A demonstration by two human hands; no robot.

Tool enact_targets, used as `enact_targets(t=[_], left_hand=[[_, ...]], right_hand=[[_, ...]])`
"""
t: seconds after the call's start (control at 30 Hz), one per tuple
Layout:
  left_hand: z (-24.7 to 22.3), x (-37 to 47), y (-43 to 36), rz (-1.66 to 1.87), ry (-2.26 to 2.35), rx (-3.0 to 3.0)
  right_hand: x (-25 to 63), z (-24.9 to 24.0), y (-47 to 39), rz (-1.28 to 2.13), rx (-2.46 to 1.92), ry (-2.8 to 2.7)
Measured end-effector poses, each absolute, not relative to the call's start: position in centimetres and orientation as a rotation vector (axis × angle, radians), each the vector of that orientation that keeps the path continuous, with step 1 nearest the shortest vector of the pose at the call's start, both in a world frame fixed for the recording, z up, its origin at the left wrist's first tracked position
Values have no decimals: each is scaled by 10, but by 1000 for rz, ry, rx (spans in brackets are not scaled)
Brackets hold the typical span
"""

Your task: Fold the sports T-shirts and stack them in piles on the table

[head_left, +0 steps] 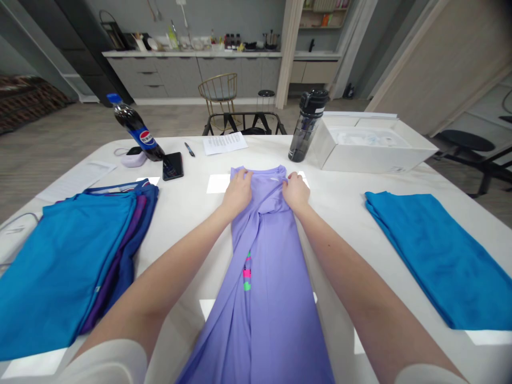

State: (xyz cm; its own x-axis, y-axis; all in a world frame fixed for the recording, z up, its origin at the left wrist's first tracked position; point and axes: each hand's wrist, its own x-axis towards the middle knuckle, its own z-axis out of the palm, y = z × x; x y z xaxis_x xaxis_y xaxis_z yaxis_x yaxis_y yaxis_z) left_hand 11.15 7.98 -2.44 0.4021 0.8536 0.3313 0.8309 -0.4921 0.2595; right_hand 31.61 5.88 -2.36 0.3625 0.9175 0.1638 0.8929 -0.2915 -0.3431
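A lavender garment [276,272] lies lengthwise down the middle of the white table, its narrow neckline end at the far side and its lower part running off the bottom of the view. Pink and green print shows in a fold near its centre. My left hand [239,191] grips the garment's upper left edge, fingers closed on the cloth. On the upper right edge, my right hand [296,191] pinches the fabric. Between both hands the cloth is bunched and creased.
Folded blue, purple and navy clothes [80,256] are stacked at left; a folded blue garment [444,256] lies at right. Along the far side are a cola bottle [138,128], phone [173,166], pen [189,149], paper [224,143], dark bottle [306,128] and white box [368,154].
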Motion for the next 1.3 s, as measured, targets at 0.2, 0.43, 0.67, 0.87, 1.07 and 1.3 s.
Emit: enact_targets(t=[0.2, 0.43, 0.67, 0.87, 1.07, 1.3], left_hand=[[-49, 103, 31, 353, 1431, 2599], [-53, 101, 26, 320, 1501, 2633], [-40, 98, 0, 341, 1458, 2705], [-42, 73, -94, 219, 1497, 2612], [-46, 68, -136, 268, 1626, 2567], [-33, 73, -142, 328, 1672, 2573]], right_hand=[[295, -30, 10, 51, -1849, -2023], [298, -55, -19, 129, -1997, -2106], [298, -54, -17, 126, -2001, -2096], [300, -53, -15, 165, -1988, -2049], [295, -36, -38, -21, -1841, -1876], [265, -28, -112, 90, -1579, -2149]])
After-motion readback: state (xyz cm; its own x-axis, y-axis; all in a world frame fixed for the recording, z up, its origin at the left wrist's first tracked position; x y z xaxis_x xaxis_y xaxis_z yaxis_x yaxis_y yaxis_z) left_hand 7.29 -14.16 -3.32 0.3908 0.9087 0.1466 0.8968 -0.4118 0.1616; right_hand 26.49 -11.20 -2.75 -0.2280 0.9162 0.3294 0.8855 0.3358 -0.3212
